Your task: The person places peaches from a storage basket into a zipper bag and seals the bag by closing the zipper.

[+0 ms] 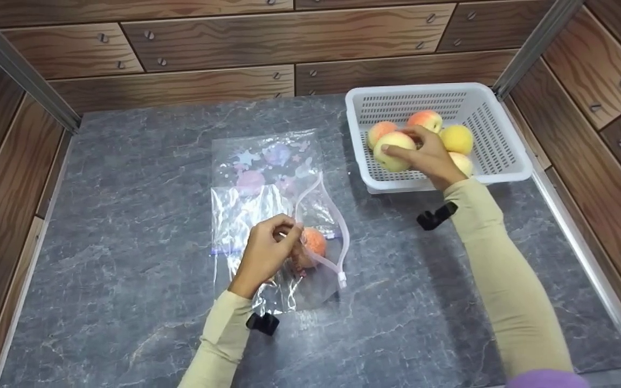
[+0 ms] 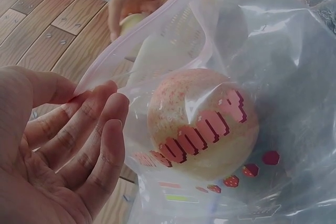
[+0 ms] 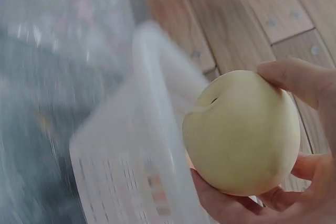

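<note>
While the bag (image 2: 283, 51) holds fruit (image 2: 205, 127), the basket (image 1: 496, 140) holds more; both gape.

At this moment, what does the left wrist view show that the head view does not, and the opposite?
Only the left wrist view clearly shows the pink letters and strawberry pictures on the bag.
Only the head view shows both sleeves, the star print and the yellow fruit in the basket.
Both show the left hand pinching the bag's edge, a reddish fruit inside, and the right hand holding a pale fruit.
</note>
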Motion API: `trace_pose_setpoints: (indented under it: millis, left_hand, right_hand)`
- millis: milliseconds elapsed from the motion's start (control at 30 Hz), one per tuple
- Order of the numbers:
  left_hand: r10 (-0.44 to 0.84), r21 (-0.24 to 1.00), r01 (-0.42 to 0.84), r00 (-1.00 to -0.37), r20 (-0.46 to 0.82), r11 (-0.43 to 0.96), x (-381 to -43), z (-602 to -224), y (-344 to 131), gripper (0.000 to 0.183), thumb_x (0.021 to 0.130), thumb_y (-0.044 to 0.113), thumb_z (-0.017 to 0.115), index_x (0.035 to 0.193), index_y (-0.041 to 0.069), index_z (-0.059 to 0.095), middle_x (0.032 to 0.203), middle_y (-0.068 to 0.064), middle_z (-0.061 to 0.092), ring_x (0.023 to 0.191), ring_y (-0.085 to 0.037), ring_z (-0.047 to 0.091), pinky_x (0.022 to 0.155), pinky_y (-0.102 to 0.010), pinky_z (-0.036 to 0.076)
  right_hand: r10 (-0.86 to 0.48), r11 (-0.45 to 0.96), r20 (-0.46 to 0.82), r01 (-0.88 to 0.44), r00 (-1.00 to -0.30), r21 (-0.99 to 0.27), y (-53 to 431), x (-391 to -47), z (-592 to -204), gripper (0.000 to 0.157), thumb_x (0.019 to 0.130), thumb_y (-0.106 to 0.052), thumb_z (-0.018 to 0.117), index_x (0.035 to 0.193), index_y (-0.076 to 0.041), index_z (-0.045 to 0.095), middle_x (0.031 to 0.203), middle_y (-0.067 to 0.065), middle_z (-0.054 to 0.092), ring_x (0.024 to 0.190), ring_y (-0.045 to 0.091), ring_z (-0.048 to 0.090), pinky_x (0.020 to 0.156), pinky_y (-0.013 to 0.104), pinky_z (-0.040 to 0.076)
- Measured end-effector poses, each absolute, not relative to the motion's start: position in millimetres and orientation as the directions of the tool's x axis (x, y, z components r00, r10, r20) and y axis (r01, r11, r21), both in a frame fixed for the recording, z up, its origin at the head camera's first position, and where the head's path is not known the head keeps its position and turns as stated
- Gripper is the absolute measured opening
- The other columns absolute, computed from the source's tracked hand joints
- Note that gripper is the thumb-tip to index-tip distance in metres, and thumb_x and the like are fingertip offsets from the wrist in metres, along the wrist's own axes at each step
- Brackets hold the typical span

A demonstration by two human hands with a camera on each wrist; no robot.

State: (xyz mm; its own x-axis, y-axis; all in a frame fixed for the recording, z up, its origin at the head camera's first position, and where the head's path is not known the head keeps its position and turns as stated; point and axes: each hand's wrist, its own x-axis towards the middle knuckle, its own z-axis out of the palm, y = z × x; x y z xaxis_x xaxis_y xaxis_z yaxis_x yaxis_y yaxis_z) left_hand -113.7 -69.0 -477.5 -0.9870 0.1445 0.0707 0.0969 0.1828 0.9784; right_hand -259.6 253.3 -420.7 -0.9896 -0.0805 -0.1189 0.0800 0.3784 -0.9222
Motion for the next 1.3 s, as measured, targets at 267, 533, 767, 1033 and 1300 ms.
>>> trace_pose_setpoints:
  millis: [267, 533, 767, 1033, 1300]
  left_hand:
    - [0.139, 0.980, 0.092, -0.988, 0.068, 0.179, -112.7, -478.3, -69.6, 0.015, 0.098, 0.011, 0.066, 0.093, -0.002, 0.070, 0.078, -0.010, 0.071, 0.058, -0.032, 0.067, 0.051, -0.029, 0.056]
    - [0.155, 0.982, 0.091, -0.986, 0.065, 0.168, -113.6, -478.0, -67.4, 0.015, 0.098, 0.010, 0.066, 0.095, -0.004, 0.070, 0.078, -0.011, 0.071, 0.059, -0.034, 0.067, 0.054, -0.043, 0.059]
    - [0.165, 0.978, 0.109, -0.983, 0.079, 0.180, -113.6, -478.7, -67.9, 0.017, 0.100, 0.011, 0.063, 0.096, -0.004, 0.068, 0.078, -0.009, 0.070, 0.058, -0.031, 0.068, 0.053, -0.043, 0.059]
    - [0.170, 0.975, 0.115, -0.982, 0.083, 0.188, -113.5, -478.4, -66.0, 0.016, 0.102, 0.010, 0.061, 0.097, -0.004, 0.066, 0.078, -0.012, 0.069, 0.063, -0.032, 0.069, 0.056, -0.044, 0.060]
    - [0.205, 0.977, 0.128, -0.974, 0.092, 0.171, -113.5, -479.2, -66.9, 0.012, 0.102, 0.006, 0.058, 0.098, -0.004, 0.063, 0.080, -0.015, 0.069, 0.068, -0.035, 0.070, 0.065, -0.051, 0.060]
  right_hand:
    - [-0.211, 0.098, -0.036, 0.015, -0.977, -0.995, 224.9, -235.7, -429.9, 0.052, 0.088, -0.013, 0.079, 0.134, -0.008, 0.056, 0.127, 0.010, 0.059, 0.110, 0.023, 0.057, 0.080, 0.027, 0.054]
    - [-0.337, -0.003, 0.029, -0.030, -0.941, -1.000, 205.2, -208.6, -439.0, 0.057, 0.088, -0.002, 0.076, 0.140, -0.001, 0.053, 0.129, 0.015, 0.063, 0.113, 0.030, 0.060, 0.090, 0.035, 0.055]
    - [-0.468, -0.067, 0.057, -0.029, -0.882, -0.997, 186.9, -194.1, -451.1, 0.057, 0.084, 0.001, 0.078, 0.137, 0.000, 0.056, 0.134, 0.017, 0.061, 0.120, 0.035, 0.059, 0.105, 0.046, 0.047]
    - [-0.524, -0.011, 0.040, -0.040, -0.851, -0.999, 176.8, -184.8, -465.5, 0.064, 0.081, -0.001, 0.082, 0.139, 0.001, 0.056, 0.136, 0.014, 0.060, 0.124, 0.032, 0.057, 0.105, 0.041, 0.048]
    - [-0.523, 0.098, 0.114, -0.192, -0.844, -0.976, 167.4, -179.2, -469.1, 0.066, 0.074, 0.000, 0.088, 0.135, -0.001, 0.062, 0.136, 0.013, 0.058, 0.123, 0.030, 0.055, 0.104, 0.040, 0.051]
